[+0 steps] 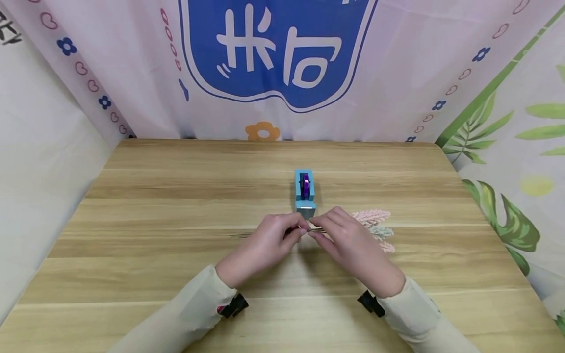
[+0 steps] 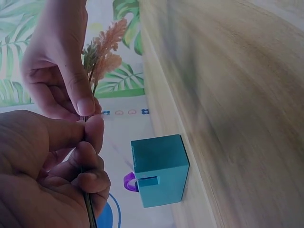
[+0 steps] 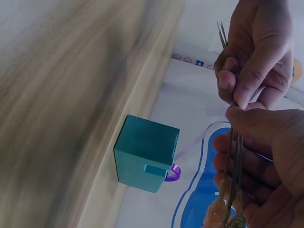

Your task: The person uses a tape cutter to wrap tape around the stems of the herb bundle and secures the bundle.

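Both hands meet over the middle of the table at the thin stems [image 3: 232, 166] of a small bunch of flower sprigs. Its fluffy heads [image 1: 372, 223] are pink and pale green and point to the right. My left hand [image 1: 275, 235] pinches the stems between thumb and fingers, their bare ends [image 1: 240, 235] sticking out to its left. My right hand [image 1: 348, 240] pinches them nearer the heads, fingertips right beside the left ones. Just beyond the hands stands a blue tape dispenser [image 1: 304, 203] with a purple roll [image 1: 306, 186]. A faint translucent strip [image 3: 194, 140] runs from it towards the fingers.
The wood-grain table [image 1: 176, 196] reaches back to a white curtain [image 1: 145, 108] with a blue printed panel. A leaf-patterned cloth [image 1: 507, 211] hangs along the right side. Black wrist bands [image 1: 234, 305] sit at both pale sleeves [image 1: 190, 304].
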`<state>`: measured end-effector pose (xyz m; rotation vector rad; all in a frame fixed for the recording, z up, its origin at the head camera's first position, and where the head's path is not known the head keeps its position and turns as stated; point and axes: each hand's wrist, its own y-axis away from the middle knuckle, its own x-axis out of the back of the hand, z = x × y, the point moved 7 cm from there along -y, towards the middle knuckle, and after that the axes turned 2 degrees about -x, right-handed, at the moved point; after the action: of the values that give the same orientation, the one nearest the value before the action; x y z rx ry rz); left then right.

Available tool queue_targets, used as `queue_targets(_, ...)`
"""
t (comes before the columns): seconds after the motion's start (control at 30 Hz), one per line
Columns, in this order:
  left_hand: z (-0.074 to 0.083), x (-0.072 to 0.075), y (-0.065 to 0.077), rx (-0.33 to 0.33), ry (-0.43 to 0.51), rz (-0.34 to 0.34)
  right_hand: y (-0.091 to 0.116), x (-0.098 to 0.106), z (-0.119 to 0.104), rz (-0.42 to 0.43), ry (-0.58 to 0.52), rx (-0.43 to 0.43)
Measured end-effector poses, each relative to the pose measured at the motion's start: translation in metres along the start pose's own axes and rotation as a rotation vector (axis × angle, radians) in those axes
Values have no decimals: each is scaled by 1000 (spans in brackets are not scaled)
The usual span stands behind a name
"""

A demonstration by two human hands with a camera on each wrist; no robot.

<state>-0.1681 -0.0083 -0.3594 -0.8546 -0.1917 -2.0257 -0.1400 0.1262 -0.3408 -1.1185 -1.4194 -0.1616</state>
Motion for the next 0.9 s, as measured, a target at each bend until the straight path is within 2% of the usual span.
queue_targets(0.4, 2, 0, -2, 12, -19, 1, 1, -3, 0, -7, 29, -4)
queue_targets(0.7, 4, 2, -2, 1, -69, 27, 0, -3, -3, -5, 65, 31)
queue_targets(0.9, 5, 3, -2, 12, -102, 9, -1, -5, -4, 4, 94, 55)
